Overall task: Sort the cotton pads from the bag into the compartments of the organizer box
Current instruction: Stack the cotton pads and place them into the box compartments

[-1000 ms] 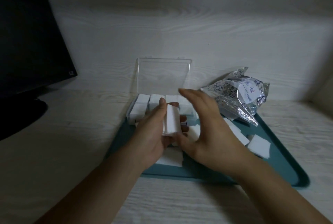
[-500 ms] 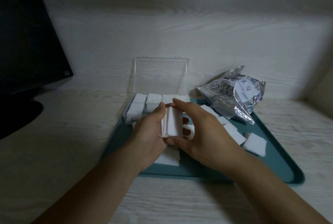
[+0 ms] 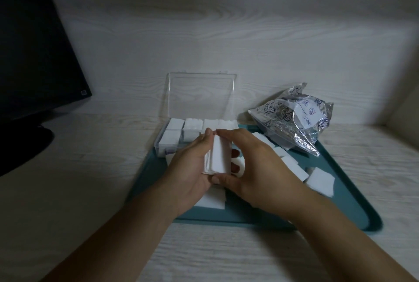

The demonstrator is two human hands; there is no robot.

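A small stack of white cotton pads (image 3: 218, 157) stands on edge between both hands above the teal tray (image 3: 353, 211). My left hand (image 3: 188, 168) grips the stack from the left. My right hand (image 3: 256, 168) pinches it from the right, forefinger on its top edge and thumb under it. Behind the hands lies the clear organizer box (image 3: 169, 138) with its lid upright; its visible compartments hold white pads. The crumpled silver bag (image 3: 292, 120) rests on the tray's far right corner. Loose pads (image 3: 320, 180) lie on the tray.
A dark monitor (image 3: 34, 59) and its base stand at the left on the pale wooden desk (image 3: 79, 179). A wooden wall closes the back, and a side wall rises at the far right. More loose pads lie under my hands.
My right hand has closed in from an open pose onto the stack held by my left hand. Both hands now hold the pads together.
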